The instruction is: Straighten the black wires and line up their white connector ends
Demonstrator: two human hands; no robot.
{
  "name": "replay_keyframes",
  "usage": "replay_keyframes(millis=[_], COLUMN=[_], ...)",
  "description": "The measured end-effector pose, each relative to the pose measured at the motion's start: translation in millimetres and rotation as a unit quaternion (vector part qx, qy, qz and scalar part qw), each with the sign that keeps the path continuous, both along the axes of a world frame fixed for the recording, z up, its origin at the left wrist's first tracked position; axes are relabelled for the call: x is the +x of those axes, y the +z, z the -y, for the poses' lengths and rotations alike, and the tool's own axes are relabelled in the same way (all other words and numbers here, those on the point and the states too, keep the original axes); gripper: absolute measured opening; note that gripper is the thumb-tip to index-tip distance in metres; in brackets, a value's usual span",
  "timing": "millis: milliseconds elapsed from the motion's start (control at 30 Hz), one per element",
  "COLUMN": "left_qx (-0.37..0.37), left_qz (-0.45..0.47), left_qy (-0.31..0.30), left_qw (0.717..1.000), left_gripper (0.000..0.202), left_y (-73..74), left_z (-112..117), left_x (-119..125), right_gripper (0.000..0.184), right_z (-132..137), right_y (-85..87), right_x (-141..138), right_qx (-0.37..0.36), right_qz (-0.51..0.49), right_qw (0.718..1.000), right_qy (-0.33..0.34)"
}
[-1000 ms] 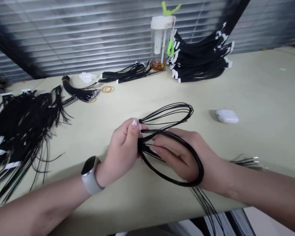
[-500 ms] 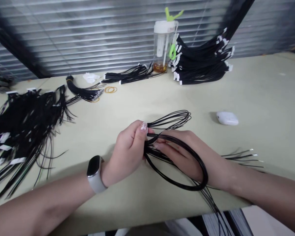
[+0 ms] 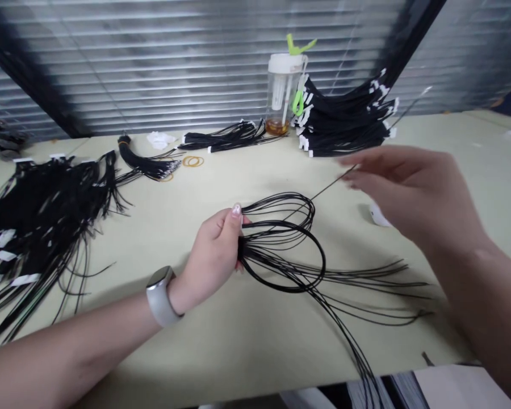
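Observation:
My left hand (image 3: 219,241) is closed around a looped bundle of thin black wires (image 3: 319,250), thumb on top. The loops reach out to the right of the fist, and several loose wire ends fan out beyond them, some hanging over the table's front edge. Up and to the right, my right hand (image 3: 413,193) pinches a single black wire (image 3: 330,187) that is stretched straight from the bundle. The free end of that wire sticks up past the fingers, its tip pale. My right hand is slightly blurred.
On the left lies a large heap of black wires with white connectors (image 3: 55,210). Along the back are a banded wire bunch (image 3: 142,159), rubber bands (image 3: 193,161), another wire bundle (image 3: 225,136), a drink bottle (image 3: 283,91) and stacked cables (image 3: 344,122). A white case (image 3: 378,216) is partly hidden behind my right hand.
My right hand has left the bundle and moved up and right, drawing one wire out straight. The left hand keeps its grip, shifted slightly left; more loose ends show.

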State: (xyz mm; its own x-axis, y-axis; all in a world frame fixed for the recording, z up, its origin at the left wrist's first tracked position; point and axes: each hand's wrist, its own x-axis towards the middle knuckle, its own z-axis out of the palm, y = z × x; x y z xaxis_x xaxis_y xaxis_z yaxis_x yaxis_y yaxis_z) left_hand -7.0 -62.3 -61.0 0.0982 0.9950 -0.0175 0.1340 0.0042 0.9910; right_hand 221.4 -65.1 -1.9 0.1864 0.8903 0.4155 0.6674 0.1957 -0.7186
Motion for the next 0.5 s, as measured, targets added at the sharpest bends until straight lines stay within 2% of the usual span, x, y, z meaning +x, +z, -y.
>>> replay_keyframes(millis=[100,200,267,333,367,500], left_qx=[-0.001,-0.007,-0.007,-0.004,-0.003,-0.009], left_qz=[-0.008,-0.011,-0.009,-0.005,-0.006,-0.023], left_qy=[-0.010,-0.026,-0.029,-0.034,-0.040,-0.072], left_qw=[1.000,1.000,1.000,0.999,0.999,0.997], left_gripper=[0.039,0.040,0.039,0.040,0.040,0.042], left_y=[0.7,1.2,1.6,2.7,3.7,8.5], left_z=[2.0,3.2,3.6,4.5,5.3,10.4], left_x=[-1.7,-2.9,-2.9,-2.4,-2.0,-1.6], right_gripper=[0.021,0.032,0.034,0.016,0.008,0.011], right_z=[-4.8,-3.3,1.9,9.2,12.9,23.5], right_y=[-2.8,-8.4,-12.8,-16.8,-18.5,-22.3], right_x=[0.5,-8.3,-18.2,-28.9,-33.8,-47.0], right_qx=[0.054,0.026,-0.034,-0.074,-0.082,-0.053], right_qz=[-0.199,-0.272,-0.239,-0.152,-0.097,0.069], right_qw=[0.977,0.957,0.960,0.971,0.977,0.980], right_qy=[0.052,0.101,0.144,0.171,0.174,0.181])
